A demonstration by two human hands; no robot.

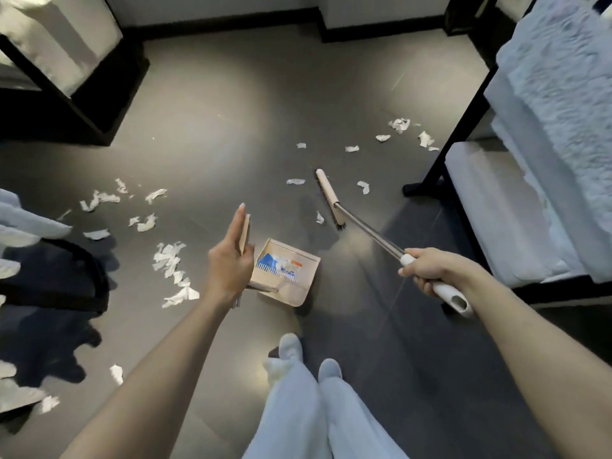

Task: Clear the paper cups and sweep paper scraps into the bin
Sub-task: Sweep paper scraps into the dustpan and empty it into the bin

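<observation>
Pale trouser legs (318, 409) stand nearest. The left grip (228, 260) lies with straight fingers flat against the beige handle top of the dustpan (288, 276), which sits on the floor (231, 127) holding blue and white bits. The right grip (427, 270) is curled round the white handle of the broom (328, 200), whose head rests beyond the pan. Paper scraps (170, 263) lie left of the pan, with more farther off by the cushioned seat (496, 210).

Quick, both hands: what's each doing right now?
Left hand: open, flat against the dustpan handle.
Right hand: gripping the broom handle.
</observation>
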